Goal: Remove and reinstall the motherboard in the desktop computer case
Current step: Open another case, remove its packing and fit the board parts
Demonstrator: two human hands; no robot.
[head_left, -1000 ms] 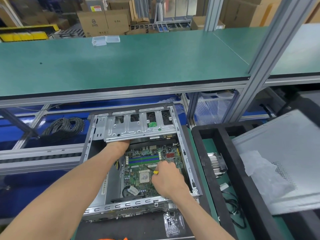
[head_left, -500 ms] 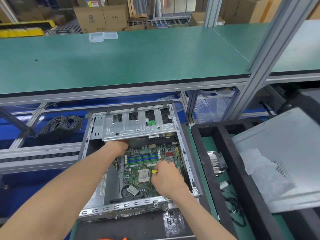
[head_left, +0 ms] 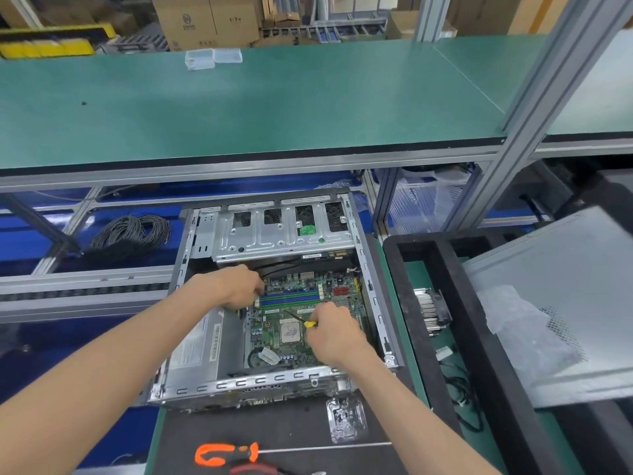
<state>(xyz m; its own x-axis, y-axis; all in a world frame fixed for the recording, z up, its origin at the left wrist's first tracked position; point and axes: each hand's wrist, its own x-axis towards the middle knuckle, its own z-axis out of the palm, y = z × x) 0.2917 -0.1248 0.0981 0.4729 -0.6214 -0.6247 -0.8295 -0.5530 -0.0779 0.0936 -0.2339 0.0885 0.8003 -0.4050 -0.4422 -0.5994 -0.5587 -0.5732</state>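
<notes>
An open grey desktop case (head_left: 371, 286) lies on the bench with the green motherboard (head_left: 310, 293) flat inside it. My right hand (head_left: 330, 332) grips a small yellow-handled screwdriver (head_left: 310, 324) whose dark shaft slants up-left across the board, near the CPU (head_left: 290, 331). My left hand (head_left: 239, 287) has curled fingers at the board's upper-left corner, beside the blue and green memory slots (head_left: 289, 298); what it holds is hidden. The metal drive cage (head_left: 274, 240) spans the case's far end.
An orange-handled long screwdriver (head_left: 226, 454) and a small clear plastic bag (head_left: 346, 418) lie on the black mat in front of the case. A heatsink (head_left: 430, 311) and cables sit in the black tray at the right, beside the removed side panel (head_left: 561, 303). Coiled cable (head_left: 132, 231) lies left.
My left hand has come out from under the drive cage and dropped to the board's upper-left corner. The right hand with the screwdriver has stayed in place.
</notes>
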